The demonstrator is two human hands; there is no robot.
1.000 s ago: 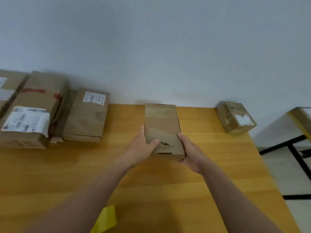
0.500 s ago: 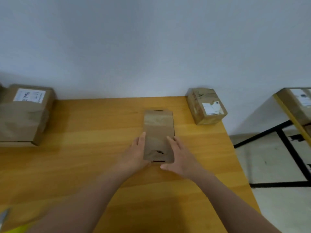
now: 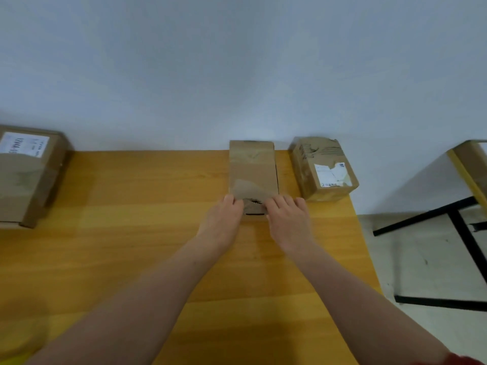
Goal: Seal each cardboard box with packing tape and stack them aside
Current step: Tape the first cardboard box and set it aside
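Note:
A narrow brown cardboard box (image 3: 253, 169) lies on the wooden table (image 3: 131, 246), its far end against the wall. Its near top is torn, with a dark slot at the near edge. My left hand (image 3: 224, 219) rests on the box's near left corner and my right hand (image 3: 287, 219) on its near right corner, the fingers of both lying on the top face. A smaller taped box (image 3: 324, 169) with a torn white label stands just right of it, a small gap between them. No tape roll is in view.
A larger labelled box (image 3: 29, 175) sits at the table's far left. The table's right edge (image 3: 363, 246) drops to the floor, where a second table with black legs (image 3: 463, 227) stands. A yellow object (image 3: 10, 360) shows at the bottom left corner.
The narrow box has slid away from me to the wall, ending beside the small box. Both hands moved from its sides and top to its near end. The view shifted right.

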